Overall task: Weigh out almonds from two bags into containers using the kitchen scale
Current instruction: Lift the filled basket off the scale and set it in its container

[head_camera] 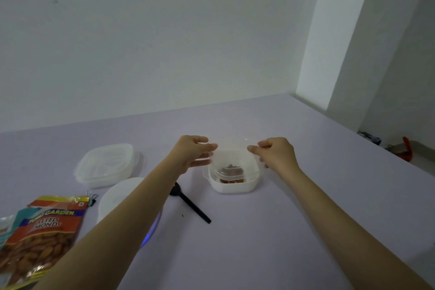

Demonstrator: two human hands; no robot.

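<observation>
A small white plastic container (231,186) stands mid-table with brown almonds (231,169) inside. Tilted just above it is a clear lid (231,156). My left hand (191,152) pinches the lid's left edge and my right hand (276,154) pinches its right edge. A round white kitchen scale (117,198) with a blue glow at its front lies under my left forearm. At the lower left lie the almond bags (42,233), the top one red and gold with almonds pictured on it.
A closed clear container (107,165) sits at the left behind the scale. A black spoon (190,205) lies between the scale and the small container. A binder clip (92,196) rests by the bags. The table's right edge (367,141) drops to the floor.
</observation>
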